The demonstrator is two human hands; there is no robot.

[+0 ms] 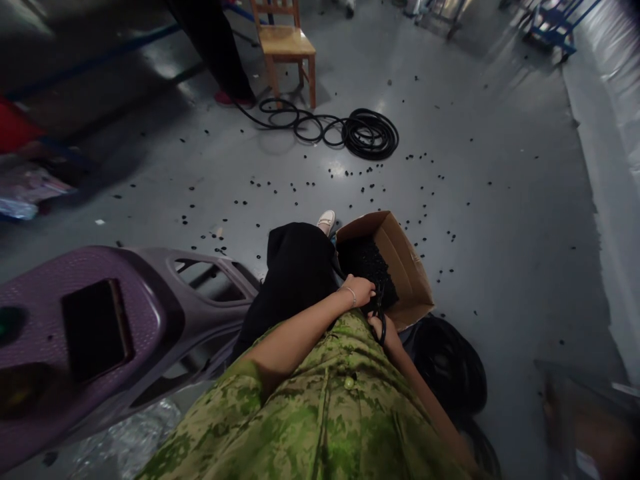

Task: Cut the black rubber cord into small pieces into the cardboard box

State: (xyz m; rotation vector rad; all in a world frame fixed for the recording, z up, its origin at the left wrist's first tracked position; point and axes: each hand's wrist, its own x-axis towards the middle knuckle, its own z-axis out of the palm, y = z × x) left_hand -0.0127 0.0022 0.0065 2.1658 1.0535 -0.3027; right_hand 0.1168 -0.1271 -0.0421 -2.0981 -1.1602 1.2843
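My left hand is closed, its fingers curled round what looks like black rubber tubing. Just below it and to the right, my right hand is also closed, and a short bend of the black tubing hangs over its fingers. Both hands are close together in front of my lap, at the near edge of an open cardboard box. A heap of small black pieces lies inside the box. Part of the tubing between my fingers is hidden.
A purple plastic stool with a phone stands to my left. Black coils lie at my right, and coiled tubing lies ahead near a wooden chair and a person's leg. Small black rings dot the floor.
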